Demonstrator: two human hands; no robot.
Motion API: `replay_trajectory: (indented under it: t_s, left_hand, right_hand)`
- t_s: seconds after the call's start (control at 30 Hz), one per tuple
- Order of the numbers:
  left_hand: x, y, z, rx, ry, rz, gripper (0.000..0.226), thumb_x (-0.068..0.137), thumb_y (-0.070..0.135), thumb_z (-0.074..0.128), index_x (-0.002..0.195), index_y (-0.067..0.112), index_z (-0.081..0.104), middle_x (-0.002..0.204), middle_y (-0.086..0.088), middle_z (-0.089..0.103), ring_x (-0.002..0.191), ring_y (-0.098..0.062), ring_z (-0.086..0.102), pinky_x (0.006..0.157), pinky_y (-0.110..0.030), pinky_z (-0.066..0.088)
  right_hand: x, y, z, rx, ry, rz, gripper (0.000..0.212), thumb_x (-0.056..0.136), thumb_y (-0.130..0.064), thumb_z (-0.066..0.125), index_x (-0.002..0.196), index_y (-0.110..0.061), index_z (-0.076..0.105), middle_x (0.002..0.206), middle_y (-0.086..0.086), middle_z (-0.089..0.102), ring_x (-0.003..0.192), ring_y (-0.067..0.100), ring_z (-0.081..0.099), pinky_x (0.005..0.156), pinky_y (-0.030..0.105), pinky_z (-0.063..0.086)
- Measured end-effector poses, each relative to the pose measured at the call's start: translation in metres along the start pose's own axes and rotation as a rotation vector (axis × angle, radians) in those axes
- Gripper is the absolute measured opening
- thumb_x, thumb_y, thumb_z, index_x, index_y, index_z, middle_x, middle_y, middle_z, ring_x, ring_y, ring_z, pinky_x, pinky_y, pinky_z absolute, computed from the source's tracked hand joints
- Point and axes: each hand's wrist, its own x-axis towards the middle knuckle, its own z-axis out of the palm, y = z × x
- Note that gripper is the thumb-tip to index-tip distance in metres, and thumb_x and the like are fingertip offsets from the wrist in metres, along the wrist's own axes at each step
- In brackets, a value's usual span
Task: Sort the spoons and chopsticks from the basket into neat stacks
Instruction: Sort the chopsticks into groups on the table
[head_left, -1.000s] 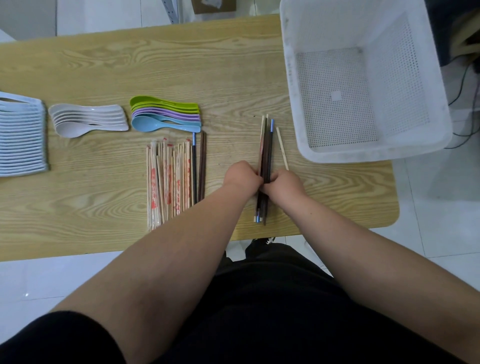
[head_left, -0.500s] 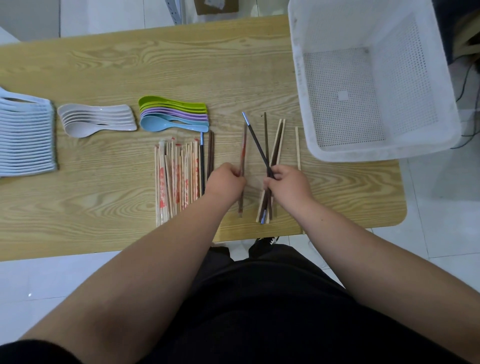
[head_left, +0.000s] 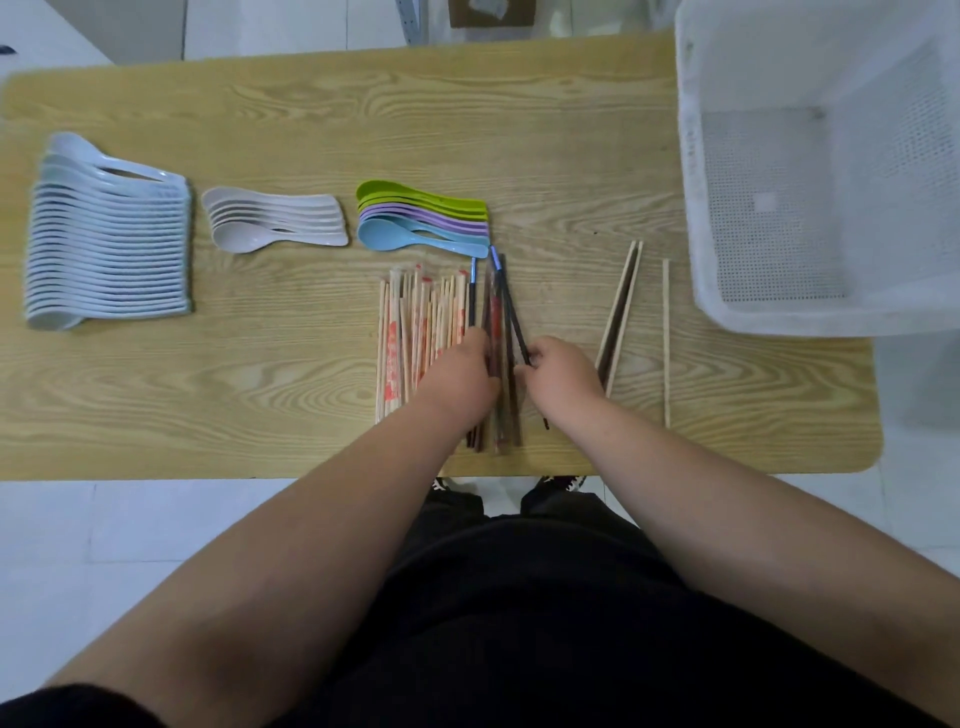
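A row of wrapped chopsticks (head_left: 415, 332) lies near the table's front. Just right of it are several dark chopsticks (head_left: 493, 306). My left hand (head_left: 460, 382) rests on their lower part with fingers curled against them. My right hand (head_left: 558, 376) pinches a dark blue-tipped chopstick (head_left: 506, 299), which slants over the dark group. A pair of pale chopsticks (head_left: 621, 314) and a single pale one (head_left: 666, 338) lie to the right. Pale blue spoons (head_left: 106, 239), white spoons (head_left: 275, 221) and coloured spoons (head_left: 421, 218) sit stacked further back.
A white perforated basket (head_left: 696, 171) stands at the table's right end and overhangs its edge. The wooden table (head_left: 363, 119) has bare surface behind the spoons. The front table edge runs just below my hands, with white floor tiles beyond.
Both hands moved left from the loose bundle to the dark chopsticks beside the wrapped row. The right hand carried the blue-tipped chopstick over. Pale chopsticks stayed behind on the right.
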Motion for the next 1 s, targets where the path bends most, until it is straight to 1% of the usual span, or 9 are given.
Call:
replay_trajectory:
  t_s: [0.13, 0.23, 0.37, 0.47, 0.6, 0.73, 0.83, 0.93, 1.0]
  left_hand:
    - [-0.003, -0.007, -0.003, 0.225, -0.046, 0.190, 0.042, 0.096, 0.017, 0.050, 0.137, 0.026, 0.045, 0.115, -0.005, 0.054, 0.089, -0.023, 0.060, 0.070, -0.038, 0.056]
    - [-0.001, -0.013, -0.004, 0.247, -0.089, 0.197, 0.041, 0.095, 0.015, 0.048, 0.136, 0.021, 0.052, 0.120, -0.006, 0.056, 0.100, -0.025, 0.061, 0.078, -0.038, 0.055]
    - [0.002, -0.013, -0.007, 0.234, -0.078, 0.189, 0.031, 0.094, 0.017, 0.046, 0.121, 0.018, 0.060, 0.114, -0.005, 0.060, 0.094, -0.024, 0.061, 0.077, -0.038, 0.055]
    - [0.004, -0.006, -0.008, 0.236, -0.060, 0.198, 0.025, 0.095, 0.018, 0.047, 0.117, 0.018, 0.060, 0.111, -0.005, 0.059, 0.091, -0.025, 0.061, 0.075, -0.038, 0.054]
    - [0.009, 0.016, -0.003, 0.228, -0.016, 0.261, 0.029, 0.096, 0.016, 0.045, 0.124, 0.017, 0.056, 0.121, -0.005, 0.056, 0.100, -0.025, 0.060, 0.076, -0.036, 0.051]
    - [0.016, 0.049, 0.013, 0.196, -0.096, 0.281, 0.041, 0.097, 0.008, 0.044, 0.137, 0.014, 0.051, 0.133, -0.010, 0.053, 0.109, -0.028, 0.060, 0.087, -0.036, 0.051]
    - [0.023, 0.073, 0.031, 0.223, -0.151, 0.253, 0.040, 0.095, 0.003, 0.047, 0.134, 0.010, 0.050, 0.128, -0.013, 0.054, 0.107, -0.031, 0.061, 0.085, -0.038, 0.053]
    - [0.026, 0.092, 0.043, 0.264, -0.168, 0.223, 0.030, 0.096, 0.010, 0.054, 0.126, 0.008, 0.051, 0.123, -0.014, 0.056, 0.109, -0.033, 0.061, 0.079, -0.038, 0.048]
    - [0.028, 0.103, 0.049, 0.249, -0.174, 0.175, 0.030, 0.095, 0.017, 0.062, 0.122, 0.008, 0.051, 0.121, -0.014, 0.058, 0.109, -0.032, 0.060, 0.077, -0.036, 0.047]
  right_hand:
    - [-0.004, 0.007, 0.003, -0.003, 0.075, 0.040, 0.019, 0.095, -0.023, 0.062, 0.110, -0.025, 0.052, 0.096, -0.003, 0.064, 0.079, 0.015, 0.060, 0.057, 0.029, 0.040]
    - [-0.008, 0.008, 0.006, -0.052, 0.072, 0.025, 0.025, 0.094, -0.022, 0.065, 0.115, -0.022, 0.052, 0.098, 0.000, 0.060, 0.079, 0.016, 0.058, 0.055, 0.028, 0.037]
    - [-0.012, 0.000, 0.011, -0.052, -0.030, -0.031, 0.033, 0.092, -0.023, 0.066, 0.123, -0.023, 0.054, 0.102, -0.002, 0.065, 0.091, 0.021, 0.063, 0.074, 0.033, 0.049]
    - [-0.018, -0.002, 0.004, -0.025, -0.075, -0.070, 0.031, 0.096, -0.024, 0.062, 0.126, -0.019, 0.061, 0.109, -0.001, 0.066, 0.095, 0.018, 0.060, 0.083, 0.028, 0.047]
    - [-0.025, 0.029, -0.027, -0.051, 0.200, -0.078, 0.031, 0.093, -0.032, 0.066, 0.122, -0.021, 0.062, 0.118, 0.001, 0.058, 0.108, 0.019, 0.058, 0.092, 0.033, 0.048]
    - [-0.027, 0.075, -0.066, -0.105, 0.318, 0.163, 0.058, 0.092, -0.032, 0.067, 0.143, -0.015, 0.045, 0.141, 0.014, 0.042, 0.131, 0.033, 0.041, 0.109, 0.039, 0.034]
    - [-0.024, 0.098, -0.074, -0.021, 0.282, 0.213, 0.051, 0.092, -0.025, 0.067, 0.139, -0.017, 0.048, 0.139, 0.015, 0.043, 0.118, 0.031, 0.052, 0.097, 0.031, 0.040]
    - [-0.016, 0.101, -0.076, 0.012, 0.253, 0.180, 0.039, 0.092, -0.024, 0.067, 0.128, -0.017, 0.055, 0.115, 0.008, 0.061, 0.092, 0.022, 0.057, 0.078, 0.029, 0.043]
    - [-0.010, 0.096, -0.077, 0.038, 0.224, 0.170, 0.035, 0.093, -0.029, 0.067, 0.124, -0.017, 0.056, 0.101, 0.000, 0.064, 0.087, 0.020, 0.058, 0.073, 0.030, 0.044]
